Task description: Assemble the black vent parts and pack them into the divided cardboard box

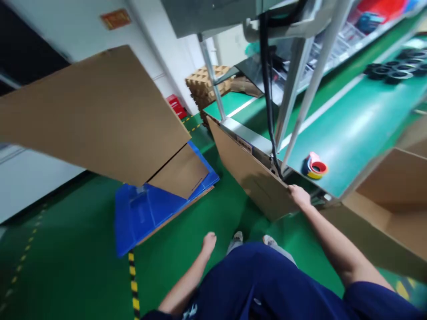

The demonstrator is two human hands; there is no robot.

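Cardboard panel (258, 184) was under the right hand (299, 195), whose fingers (295, 190) curled over its near edge in a narrow grip. The panel stood tilted against the edge of the green bench (347, 120). The left hand (209, 244) hung near the person's legs, loosely curled and holding nothing. On the bench, a roll of tape (315, 166) lay just beside the panel, and black rings (390, 71) lay farther right. At right near the person was an open carton (383, 200). To the left, a large cardboard sheet (90, 115) slanted over a blue plastic board (147, 218) on the green floor (73, 249).
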